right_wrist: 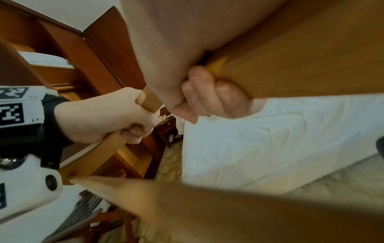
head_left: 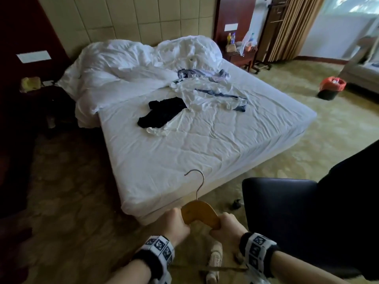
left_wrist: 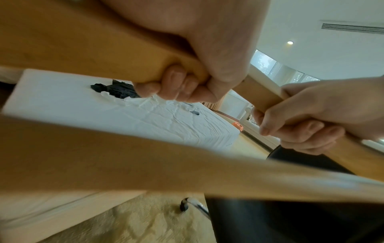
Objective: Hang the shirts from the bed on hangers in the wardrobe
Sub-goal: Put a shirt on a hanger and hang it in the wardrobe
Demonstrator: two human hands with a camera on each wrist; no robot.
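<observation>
I am gripping the wooden hanger (head_left: 200, 214) at the foot of the bed, my left hand (head_left: 176, 226) curled round one shoulder and my right hand (head_left: 226, 227) round the other, its metal hook (head_left: 196, 181) pointing up; it is feeling stiff and light. Farther off, the black shirt (head_left: 162, 112) and the white shirt (head_left: 205, 93) are lying crumpled mid-bed (head_left: 205, 152), soft and limp, so I am judging the collar the best hold.

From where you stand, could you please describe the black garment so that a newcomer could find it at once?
Start at the bed with its white sheet. Near its middle lies a heap of clothes; the black garment is the crumpled piece at the heap's left end, overlapping a white shirt. It is the only dark item on the bed.
</observation>
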